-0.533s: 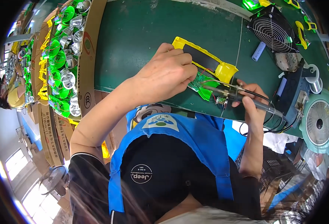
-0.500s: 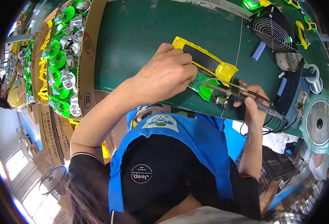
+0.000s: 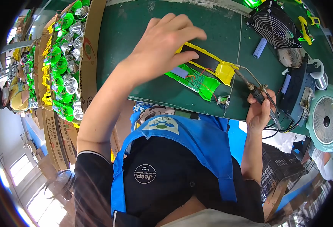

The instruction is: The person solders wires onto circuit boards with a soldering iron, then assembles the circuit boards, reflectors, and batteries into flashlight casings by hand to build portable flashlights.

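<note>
Green plastic half-shell (image 3: 210, 85), carrying a circuit board (image 3: 198, 82) and a pale violet cylinder (image 3: 179, 71), lies on the dark green surface (image 3: 130, 26) before you. Leftward stands a brown cardboard box (image 3: 92, 41) full of green parts (image 3: 55, 55) and silver reflectors (image 3: 70, 84). Your left hand (image 3: 159, 45) hovers over the half-shell's left end, its grip spread. Just beyond the half-shell lies a yellow plastic frame (image 3: 225, 72). Your right hand's (image 3: 259, 111) grip pinches a black-handled soldering iron (image 3: 257, 94), its metal end near the frame's right end. Farther right stands a round teal fan (image 3: 325, 121).

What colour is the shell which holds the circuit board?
The shell is bright green; the head view shows it best.
</note>
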The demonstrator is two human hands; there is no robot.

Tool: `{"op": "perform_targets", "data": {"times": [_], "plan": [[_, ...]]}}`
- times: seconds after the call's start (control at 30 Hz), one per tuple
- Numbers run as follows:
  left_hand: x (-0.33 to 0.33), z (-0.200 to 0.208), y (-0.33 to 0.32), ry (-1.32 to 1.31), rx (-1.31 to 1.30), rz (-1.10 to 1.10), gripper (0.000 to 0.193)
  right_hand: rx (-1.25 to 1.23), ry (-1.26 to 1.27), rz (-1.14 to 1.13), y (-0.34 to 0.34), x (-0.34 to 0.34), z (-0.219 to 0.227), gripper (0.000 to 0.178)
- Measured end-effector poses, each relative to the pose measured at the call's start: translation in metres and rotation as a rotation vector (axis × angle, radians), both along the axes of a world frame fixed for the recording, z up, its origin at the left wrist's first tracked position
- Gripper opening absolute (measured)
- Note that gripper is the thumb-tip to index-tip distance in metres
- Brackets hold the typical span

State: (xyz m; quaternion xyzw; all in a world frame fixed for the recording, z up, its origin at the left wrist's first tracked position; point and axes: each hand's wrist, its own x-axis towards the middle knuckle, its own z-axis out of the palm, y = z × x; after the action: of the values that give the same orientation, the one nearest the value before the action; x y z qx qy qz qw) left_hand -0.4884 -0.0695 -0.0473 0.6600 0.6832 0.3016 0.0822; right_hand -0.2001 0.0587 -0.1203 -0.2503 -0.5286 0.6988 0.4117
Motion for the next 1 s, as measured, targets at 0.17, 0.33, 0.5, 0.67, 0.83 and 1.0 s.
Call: {"op": "perform_targets", "data": {"times": [0.17,0.33,0.5,0.67,0.83,1.0], "plan": [[-0.009,0.002,-0.006,0.306,-0.024,-0.071,0.022,0.003,0.101,-0.028,-0.003,0.002,0.002,0.034],[0.006,0.02,-0.07,0.451,-0.09,-0.052,0.052,-0.035,0.169,-0.074,0.002,-0.019,0.016,0.031],[0.022,-0.011,-0.091,0.201,0.123,0.163,0.049,-0.055,0.153,-0.068,-0.01,0.008,0.012,0.03],[-0.046,-0.003,0.028,0.053,0.23,0.438,0.047,-0.034,0.125,-0.104,0.0,0.021,0.034,0.033],[-0.113,-0.016,0.154,0.006,0.177,0.755,0.053,-0.076,0.134,-0.069,0.013,0.009,0.029,0.034],[-0.123,-0.029,0.119,0.175,0.257,0.858,0.069,-0.092,0.152,0.078,0.001,-0.011,0.029,0.032]]}}
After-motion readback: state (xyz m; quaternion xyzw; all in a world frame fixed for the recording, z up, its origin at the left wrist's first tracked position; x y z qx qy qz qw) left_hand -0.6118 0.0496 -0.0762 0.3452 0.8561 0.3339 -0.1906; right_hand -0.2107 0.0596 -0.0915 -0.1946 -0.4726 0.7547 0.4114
